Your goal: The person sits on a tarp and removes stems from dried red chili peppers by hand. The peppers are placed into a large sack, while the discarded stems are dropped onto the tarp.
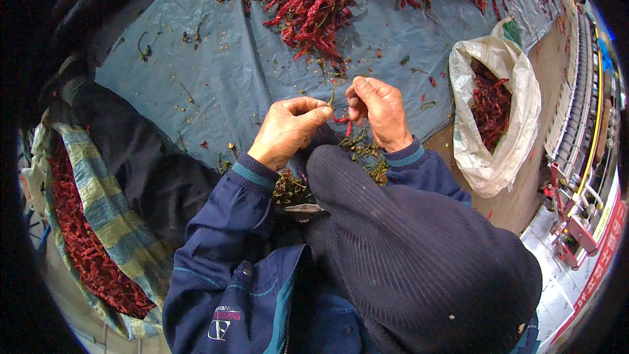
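Observation:
My left hand (291, 128) is closed in a pinch, thumb against forefinger, on a thin greenish chili stem (332, 94) that sticks up from the fingertips. Close beside it, my right hand (380, 110) has its fingers curled in against the thumb. What those fingers hold, if anything, is hidden. Just below and between the hands shows a small red dried chili (343, 120); whether it is held or lies lower down, I cannot tell. Beneath my hands, a heap of loose stems (359, 151) lies between my legs. A pile of dried red chilies (308, 10) spreads beyond them on a blue-grey plastic sheet (196, 65).
At the right stands an open white woven sack (517, 157) with dark dried chilies inside. On my left, a striped sack (121, 216) is filled with red chilies. Machinery with a roller track (576, 85) runs along the far right. Scattered stems dot the sheet.

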`<state>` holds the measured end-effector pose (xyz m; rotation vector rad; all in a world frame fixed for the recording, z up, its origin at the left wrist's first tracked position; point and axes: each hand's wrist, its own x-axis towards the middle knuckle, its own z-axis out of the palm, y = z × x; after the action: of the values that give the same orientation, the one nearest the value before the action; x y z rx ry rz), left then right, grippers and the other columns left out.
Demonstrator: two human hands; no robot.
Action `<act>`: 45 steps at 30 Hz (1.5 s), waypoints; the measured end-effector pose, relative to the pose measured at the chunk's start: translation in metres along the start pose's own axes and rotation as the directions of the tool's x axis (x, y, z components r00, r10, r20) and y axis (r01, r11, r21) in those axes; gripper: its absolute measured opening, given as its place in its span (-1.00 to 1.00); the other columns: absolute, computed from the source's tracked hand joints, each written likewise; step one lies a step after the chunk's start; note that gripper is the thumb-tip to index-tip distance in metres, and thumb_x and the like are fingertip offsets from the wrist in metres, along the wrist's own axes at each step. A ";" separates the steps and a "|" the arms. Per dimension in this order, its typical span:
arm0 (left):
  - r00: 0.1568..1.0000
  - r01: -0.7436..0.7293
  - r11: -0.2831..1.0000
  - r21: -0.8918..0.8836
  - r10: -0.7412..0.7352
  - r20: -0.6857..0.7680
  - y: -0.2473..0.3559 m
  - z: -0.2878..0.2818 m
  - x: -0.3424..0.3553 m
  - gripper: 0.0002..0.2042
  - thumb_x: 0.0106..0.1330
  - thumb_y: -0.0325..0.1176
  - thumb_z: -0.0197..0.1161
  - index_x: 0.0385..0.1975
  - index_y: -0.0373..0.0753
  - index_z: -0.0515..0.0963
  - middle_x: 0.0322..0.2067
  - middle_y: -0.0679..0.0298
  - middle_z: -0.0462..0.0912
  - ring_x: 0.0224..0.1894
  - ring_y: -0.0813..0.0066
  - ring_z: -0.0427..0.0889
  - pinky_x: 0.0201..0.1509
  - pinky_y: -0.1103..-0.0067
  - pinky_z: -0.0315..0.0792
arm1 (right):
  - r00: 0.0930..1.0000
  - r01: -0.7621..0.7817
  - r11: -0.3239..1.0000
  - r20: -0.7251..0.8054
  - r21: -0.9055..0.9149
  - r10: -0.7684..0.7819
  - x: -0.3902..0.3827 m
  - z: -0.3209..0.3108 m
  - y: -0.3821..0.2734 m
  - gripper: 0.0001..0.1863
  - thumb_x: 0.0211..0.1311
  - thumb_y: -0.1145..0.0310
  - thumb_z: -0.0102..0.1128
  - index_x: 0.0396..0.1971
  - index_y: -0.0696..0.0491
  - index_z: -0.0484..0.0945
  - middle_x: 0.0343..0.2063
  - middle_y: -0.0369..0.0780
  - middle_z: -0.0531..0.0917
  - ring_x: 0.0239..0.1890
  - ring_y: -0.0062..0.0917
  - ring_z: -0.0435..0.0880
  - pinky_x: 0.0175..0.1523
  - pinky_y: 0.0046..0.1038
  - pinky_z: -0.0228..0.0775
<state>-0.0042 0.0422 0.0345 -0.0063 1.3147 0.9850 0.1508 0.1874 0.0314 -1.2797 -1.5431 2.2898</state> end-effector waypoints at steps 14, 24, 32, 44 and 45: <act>0.966 -0.217 0.947 0.236 0.244 -0.091 -0.013 0.014 0.005 -0.81 0.34 -0.31 0.33 -0.33 -0.34 0.66 -0.48 0.44 0.63 -0.47 0.73 0.49 -0.40 0.69 0.39 | 0.717 0.557 0.378 0.198 -0.740 -0.668 -0.012 0.025 -0.004 -0.93 0.22 0.46 0.31 -0.41 0.08 0.60 -0.46 -0.21 0.63 -0.40 -0.36 0.66 -0.32 -0.38 0.52; 0.983 -0.082 0.969 -0.234 0.040 -0.180 -0.019 -0.004 0.002 -0.78 0.37 -0.28 0.33 -0.16 -0.30 0.64 -0.56 0.47 0.52 -0.68 0.77 0.31 -0.65 0.71 0.18 | 0.887 0.343 0.386 0.160 -0.856 -0.433 -0.012 -0.021 0.025 -0.71 0.15 0.11 0.40 -0.44 0.02 0.57 -0.41 -0.20 0.64 -0.37 -0.20 0.66 -0.32 -0.21 0.50; 0.976 -0.168 0.946 -0.276 0.119 -0.183 -0.016 0.002 0.007 -0.75 0.49 -0.27 0.18 -0.02 -0.31 0.59 -0.42 0.38 0.62 -0.63 0.75 0.34 -0.62 0.72 0.25 | 0.942 0.241 0.477 0.084 -0.845 -0.326 -0.016 -0.027 0.037 -0.83 0.20 0.27 0.32 -0.30 0.02 0.61 -0.33 -0.13 0.64 -0.30 -0.20 0.68 -0.27 -0.24 0.54; 0.987 -0.150 0.977 -0.149 0.140 -0.077 -0.027 0.015 0.006 -0.71 0.35 -0.25 0.38 -0.08 -0.33 0.64 -0.37 0.41 0.62 -0.42 0.71 0.49 -0.38 0.69 0.37 | 0.998 0.052 0.971 0.058 -0.232 -0.040 -0.025 0.017 0.014 -0.88 0.28 0.43 0.34 -0.27 0.16 0.66 -0.41 -0.33 0.71 -0.34 -0.77 0.60 -0.24 -0.57 0.51; 0.990 -0.131 0.972 -0.194 0.117 -0.084 -0.027 0.011 0.005 -0.73 0.36 -0.24 0.37 -0.11 -0.32 0.64 -0.41 0.43 0.60 -0.45 0.72 0.46 -0.41 0.69 0.35 | 0.995 0.080 0.968 0.073 -0.240 -0.064 -0.024 0.016 0.014 -0.86 0.32 0.39 0.31 -0.25 0.15 0.66 -0.40 -0.32 0.71 -0.35 -0.75 0.61 -0.26 -0.57 0.52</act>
<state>0.0206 0.0345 0.0205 -0.1151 1.2895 1.2301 0.1601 0.1575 0.0364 -1.1869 -1.9085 2.1716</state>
